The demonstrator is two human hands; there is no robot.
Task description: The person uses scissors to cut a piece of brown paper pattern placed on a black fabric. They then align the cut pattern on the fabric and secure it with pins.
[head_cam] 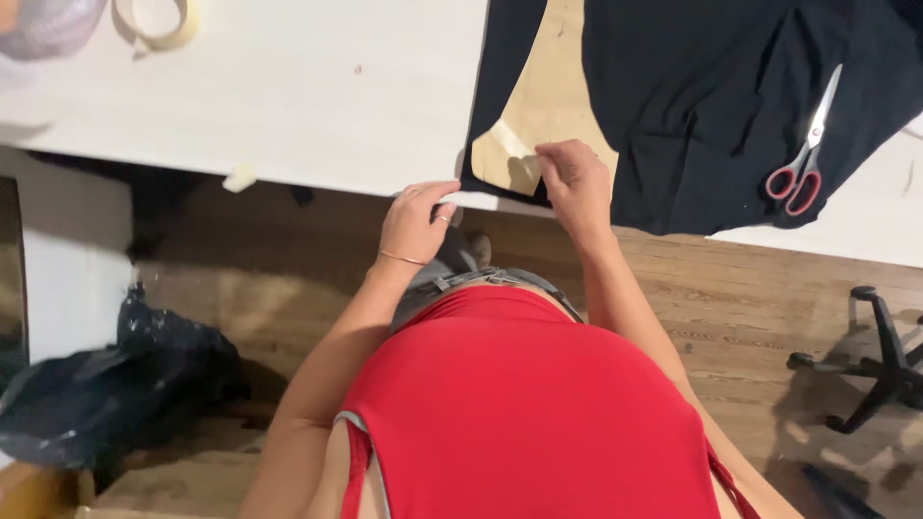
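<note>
Black fabric [731, 115] lies spread on the white table [288, 96], with a tan paper pattern piece [548, 96] on top of it. My right hand [575, 181] rests on the lower end of the pattern near the table's front edge, fingers curled onto the paper and fabric. My left hand [415, 219], with a thin bracelet and a ring, is at the table's edge just left of the fabric's corner; its fingertips touch the edge and hold nothing that I can see. I wear a red top.
Red-handled scissors [801, 159] lie on the black fabric to the right. A roll of tape [159, 24] sits at the table's far left. A black bag [115, 384] is on the wooden floor at left, a chair base [880, 370] at right.
</note>
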